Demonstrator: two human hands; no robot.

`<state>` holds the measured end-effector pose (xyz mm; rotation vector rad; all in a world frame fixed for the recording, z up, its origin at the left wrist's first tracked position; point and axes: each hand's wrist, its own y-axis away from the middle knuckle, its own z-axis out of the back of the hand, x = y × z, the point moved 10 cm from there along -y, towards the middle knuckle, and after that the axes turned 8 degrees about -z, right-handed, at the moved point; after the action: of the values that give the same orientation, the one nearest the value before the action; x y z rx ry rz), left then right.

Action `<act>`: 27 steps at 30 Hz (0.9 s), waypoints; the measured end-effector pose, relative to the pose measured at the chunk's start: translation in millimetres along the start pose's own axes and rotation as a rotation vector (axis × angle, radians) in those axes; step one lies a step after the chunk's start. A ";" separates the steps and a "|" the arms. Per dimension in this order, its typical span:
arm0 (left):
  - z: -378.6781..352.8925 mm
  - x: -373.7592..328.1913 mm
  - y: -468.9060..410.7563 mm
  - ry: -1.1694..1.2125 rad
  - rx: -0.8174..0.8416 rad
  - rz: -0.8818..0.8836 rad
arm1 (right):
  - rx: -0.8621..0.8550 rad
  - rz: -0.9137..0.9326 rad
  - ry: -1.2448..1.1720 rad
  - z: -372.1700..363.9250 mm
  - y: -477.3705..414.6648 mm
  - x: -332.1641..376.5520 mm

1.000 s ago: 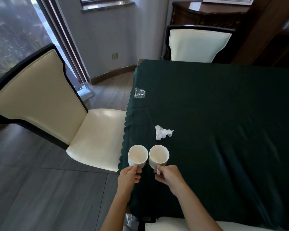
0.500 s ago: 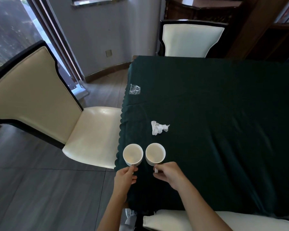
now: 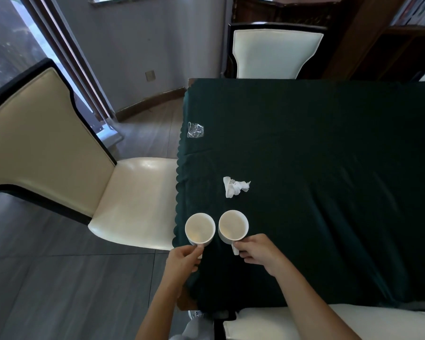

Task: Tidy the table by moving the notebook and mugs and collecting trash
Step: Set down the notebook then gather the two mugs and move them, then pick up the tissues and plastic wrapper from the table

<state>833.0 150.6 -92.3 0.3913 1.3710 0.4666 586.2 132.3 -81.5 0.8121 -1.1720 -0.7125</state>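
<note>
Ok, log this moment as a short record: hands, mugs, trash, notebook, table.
left hand: grips the handle of the left mug
right hand: grips the handle of the right mug
mugs: white, upright, side by side; resting or lifted, cannot tell
trash: crumpled tissue just beyond the mugs; clear plastic wrapper farther off, near the left edge
notebook: not in view
table: covered by a dark green cloth
</note>
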 end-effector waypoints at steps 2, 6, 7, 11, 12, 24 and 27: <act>11.1 -9.0 -3.6 -0.044 0.072 0.001 | -0.003 0.009 0.100 7.9 0.0 5.4; 47.1 -24.7 -19.8 -0.092 0.097 0.033 | -0.136 0.046 0.179 43.6 -3.2 26.4; 55.9 -31.5 -26.3 -0.104 0.068 0.023 | -0.182 0.066 0.179 54.7 -3.9 34.3; 62.8 -81.3 -54.5 -0.172 -0.005 -0.108 | -0.254 0.146 0.118 87.1 -12.6 66.8; 55.1 -95.5 -61.1 -0.176 -0.002 -0.136 | -0.264 0.166 0.113 93.3 -17.7 75.4; -77.3 -134.3 -151.5 -0.212 0.101 -0.058 | -0.250 0.187 0.141 90.0 -113.0 133.1; -82.1 -119.6 -168.1 -0.207 0.064 -0.023 | -0.233 0.230 0.117 76.7 -134.0 141.2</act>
<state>750.9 -55.7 -93.6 0.4629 1.1905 0.3537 537.6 -69.2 -110.0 0.5071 -1.0340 -0.5896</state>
